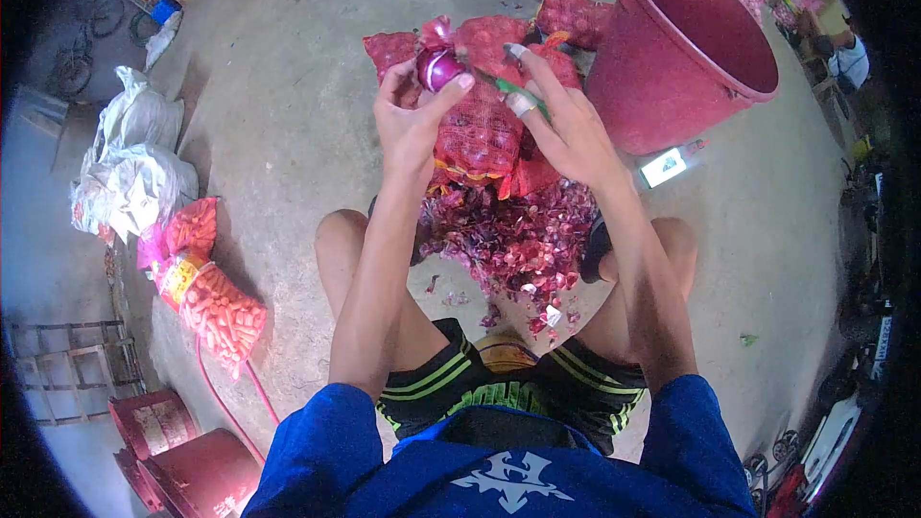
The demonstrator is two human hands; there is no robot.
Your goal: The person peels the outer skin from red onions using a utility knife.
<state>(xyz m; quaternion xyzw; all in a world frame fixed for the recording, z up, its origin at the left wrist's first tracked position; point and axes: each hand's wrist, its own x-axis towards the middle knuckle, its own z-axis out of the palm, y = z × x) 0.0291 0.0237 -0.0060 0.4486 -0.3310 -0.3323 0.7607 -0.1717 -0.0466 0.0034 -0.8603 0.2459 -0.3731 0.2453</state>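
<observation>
My left hand (414, 120) is closed round a purple-red onion (438, 69), with loose skin sticking up at its top. Just right of it, my right hand (556, 120) holds a small knife by its green handle (523, 96), the blade side toward the onion. Light wrappings cover some fingertips of that hand. Behind and below both hands lie red mesh bags of onions (475, 134). A heap of onion skins (523, 240) is spread on the floor between my feet.
A large red tub (614, 67) stands at the right, with a lit phone (664, 167) on the floor beside it. White sacks (144, 182) and a bag of carrots (221, 312) are at the left. Red buckets (206, 475) sit at lower left. A person (849, 62) is at far right.
</observation>
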